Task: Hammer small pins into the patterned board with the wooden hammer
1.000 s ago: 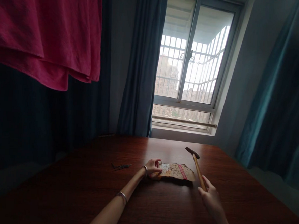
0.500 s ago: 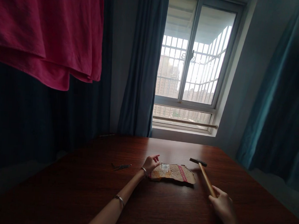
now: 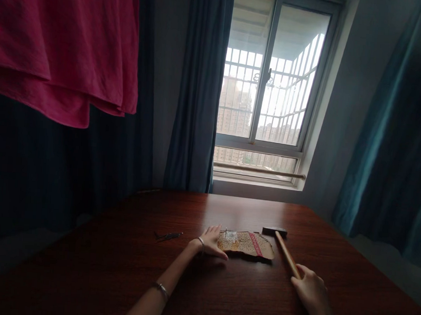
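Tan board (image 3: 246, 244) is lying under open left hand (image 3: 210, 241), one nail (image 3: 226, 232) standing, loose nails (image 3: 170, 236) waiting; right hand (image 3: 311, 289) is gripping hammer (image 3: 287, 255).

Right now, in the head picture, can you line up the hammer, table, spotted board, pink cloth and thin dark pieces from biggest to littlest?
1. Table
2. Pink cloth
3. Spotted board
4. Hammer
5. Thin dark pieces

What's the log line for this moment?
Left hand: spread, at left end of board | right hand: holding hammer | nail: upright on board, unheld | loose nails: on table
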Demonstrator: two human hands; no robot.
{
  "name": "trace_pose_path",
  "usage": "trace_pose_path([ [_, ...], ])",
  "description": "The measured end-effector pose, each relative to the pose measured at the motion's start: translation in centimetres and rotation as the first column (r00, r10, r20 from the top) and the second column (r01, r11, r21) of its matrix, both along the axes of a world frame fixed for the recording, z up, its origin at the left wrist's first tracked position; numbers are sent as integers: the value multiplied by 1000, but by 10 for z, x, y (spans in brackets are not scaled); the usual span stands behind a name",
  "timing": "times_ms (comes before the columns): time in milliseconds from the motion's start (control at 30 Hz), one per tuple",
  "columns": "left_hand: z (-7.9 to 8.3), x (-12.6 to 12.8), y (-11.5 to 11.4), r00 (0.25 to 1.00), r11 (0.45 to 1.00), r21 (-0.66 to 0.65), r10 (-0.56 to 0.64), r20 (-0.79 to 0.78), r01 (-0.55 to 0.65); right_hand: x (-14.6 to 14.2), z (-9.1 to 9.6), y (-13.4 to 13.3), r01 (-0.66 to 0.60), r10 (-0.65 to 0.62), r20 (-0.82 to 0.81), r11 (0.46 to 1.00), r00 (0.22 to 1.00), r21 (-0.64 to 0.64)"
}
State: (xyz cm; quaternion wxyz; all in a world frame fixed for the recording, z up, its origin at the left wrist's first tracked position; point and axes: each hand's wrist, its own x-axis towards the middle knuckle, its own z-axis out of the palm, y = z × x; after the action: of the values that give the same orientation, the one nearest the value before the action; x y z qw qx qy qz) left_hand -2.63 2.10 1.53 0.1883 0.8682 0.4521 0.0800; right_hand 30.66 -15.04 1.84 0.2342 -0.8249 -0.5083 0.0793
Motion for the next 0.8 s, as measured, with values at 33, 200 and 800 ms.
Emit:
trace_pose_path([
  [33, -1, -1, 1, 1000, 1000, 2, 1, -6, -1, -1, -1, 0, -4, 5, 13, 1000, 1000, -6],
  [200, -3, -3, 3, 1000, 999, 28, 27, -2, -27, -6, -13, -2, -43, 38, 121, 998, 992, 39],
  [800, -10, -4, 9, 997, 996, 59, 66, 41, -68, -45, -7, 12, -132, -30, 334, 882, 942, 451],
])
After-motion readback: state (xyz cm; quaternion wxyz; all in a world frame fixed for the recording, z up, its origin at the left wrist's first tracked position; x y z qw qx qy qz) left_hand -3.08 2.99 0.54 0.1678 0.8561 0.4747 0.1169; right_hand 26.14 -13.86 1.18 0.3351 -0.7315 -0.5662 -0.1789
